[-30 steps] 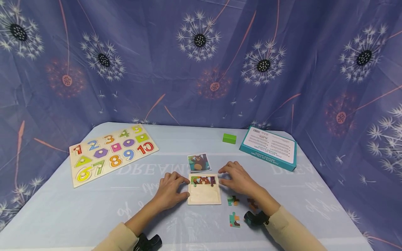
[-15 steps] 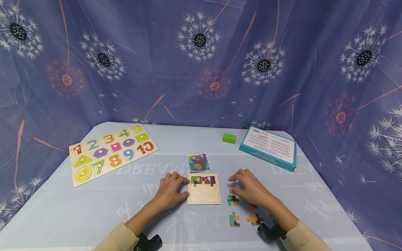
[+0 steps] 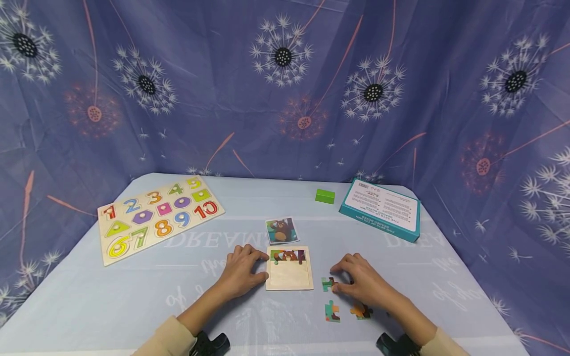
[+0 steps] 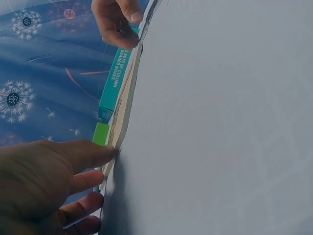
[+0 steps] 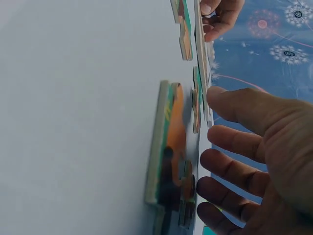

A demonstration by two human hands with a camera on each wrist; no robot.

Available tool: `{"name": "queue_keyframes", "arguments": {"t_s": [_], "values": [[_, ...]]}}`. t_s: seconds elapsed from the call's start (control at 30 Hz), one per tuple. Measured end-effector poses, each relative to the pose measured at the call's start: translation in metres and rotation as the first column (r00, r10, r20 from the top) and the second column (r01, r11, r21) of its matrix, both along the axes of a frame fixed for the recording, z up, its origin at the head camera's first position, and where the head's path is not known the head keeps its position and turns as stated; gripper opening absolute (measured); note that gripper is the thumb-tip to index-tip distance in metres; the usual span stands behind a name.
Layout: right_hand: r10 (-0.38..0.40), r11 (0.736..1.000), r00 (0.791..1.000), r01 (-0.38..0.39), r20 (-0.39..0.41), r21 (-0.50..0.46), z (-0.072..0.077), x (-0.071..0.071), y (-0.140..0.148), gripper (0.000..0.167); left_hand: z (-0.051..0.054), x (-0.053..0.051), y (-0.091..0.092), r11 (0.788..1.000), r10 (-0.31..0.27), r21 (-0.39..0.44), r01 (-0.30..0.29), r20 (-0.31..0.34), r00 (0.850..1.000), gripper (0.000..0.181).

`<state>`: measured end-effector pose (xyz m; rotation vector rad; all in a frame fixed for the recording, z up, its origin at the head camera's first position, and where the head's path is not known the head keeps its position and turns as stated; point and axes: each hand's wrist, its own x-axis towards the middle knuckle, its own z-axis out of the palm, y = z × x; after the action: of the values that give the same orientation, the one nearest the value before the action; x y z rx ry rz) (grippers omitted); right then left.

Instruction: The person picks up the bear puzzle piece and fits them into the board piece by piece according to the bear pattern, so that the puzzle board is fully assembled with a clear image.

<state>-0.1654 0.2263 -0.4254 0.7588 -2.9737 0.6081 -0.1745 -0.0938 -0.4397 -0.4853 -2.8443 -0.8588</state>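
Left hand: thumb and fingers parted, nothing enclosed; the left edge of the wooden tray is touched by the fingertips

Right hand: thumb and fingers held well apart, as is shown from the right wrist; nothing is gripped; the hand is placed above the loose pieces, to the right of the tray

Wooden tray: pale, square, laid flat in front of the person; its far row is filled by a bear-face strip, while bare wood is shown in the nearer part

Loose pieces, right of the tray: a green piece is found beside the right thumb, partly covered by it, and whether it is touched cannot be told; a teal piece is set nearer the person; an orange and brown piece is placed to the right of that one; others are hidden in part by the hand

Bear card: laid just beyond the tray

Number board: placed at the far left, angled, fitted with numerals and shapes

Green block: set at the far side, beside the teal box, by which printed text is borne

Counter: covered in pale, lettered cloth; backed by a blue curtain patterned with dandelions
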Motion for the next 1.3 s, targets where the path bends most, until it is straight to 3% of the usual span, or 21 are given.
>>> {"name": "queue_keyframes", "arguments": {"t_s": [0.23, 0.77, 1.3], "values": [[-0.014, 1.0, 1.0, 0.014, 0.016, -0.002, -0.0035, 0.0042, 0.0011, 0.033, -0.0007, 0.0007, -0.0004, 1.0, -0.002, 0.008, 0.002, -0.004, 1.0, 0.032], [-0.005, 1.0, 0.997, 0.005, -0.076, -0.008, -0.0086, 0.0076, -0.0003, 0.025, 0.0001, 0.0008, 0.0006, 1.0, 0.008, 0.003, -0.008, -0.005, 1.0, 0.032], [-0.007, 1.0, 0.997, 0.006, -0.071, -0.005, -0.0072, 0.0061, -0.002, 0.024, -0.0008, 0.0021, 0.0005, 1.0, 0.01, 0.012, -0.009, -0.026, 1.0, 0.031]]}}
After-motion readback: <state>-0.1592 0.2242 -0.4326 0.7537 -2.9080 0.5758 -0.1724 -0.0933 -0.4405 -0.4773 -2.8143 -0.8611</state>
